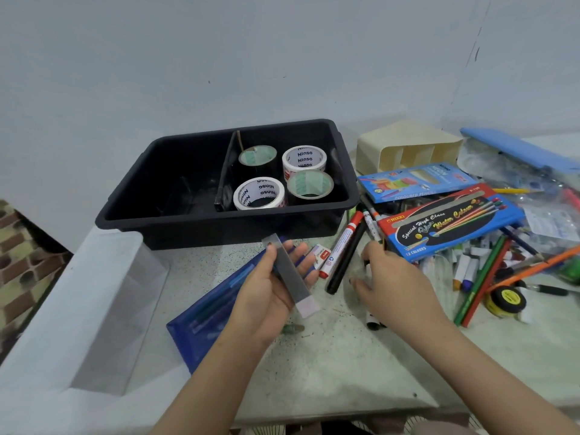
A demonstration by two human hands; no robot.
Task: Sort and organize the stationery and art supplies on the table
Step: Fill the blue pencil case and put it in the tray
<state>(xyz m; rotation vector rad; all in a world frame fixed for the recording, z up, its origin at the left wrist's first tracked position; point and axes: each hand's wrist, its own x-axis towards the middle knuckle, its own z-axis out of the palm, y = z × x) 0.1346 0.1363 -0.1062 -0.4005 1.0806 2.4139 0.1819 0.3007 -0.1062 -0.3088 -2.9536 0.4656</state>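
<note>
My left hand point(270, 296) holds a flat grey case point(290, 274) with a pale end, thumb curled over it, palm up in front of the black bin point(175, 224). Several tape rolls point(304, 160) fill the bin's right compartment; its left one looks empty. My right hand point(394, 285) lies palm down on the table, fingers bent toward a black marker point(345, 262) and a red-and-white marker point(340, 248); what it touches is hidden. A blue zip pouch point(207, 312) lies under my left hand.
A clear plastic tub point(78, 309) stands at the left. Right of the bin are a cream organizer point(405, 146), two blue coloured-pencil boxes point(452, 221), a blue-lidded case point(518, 152), loose pencils, paint tubes and a yellow-black tape measure point(507, 298).
</note>
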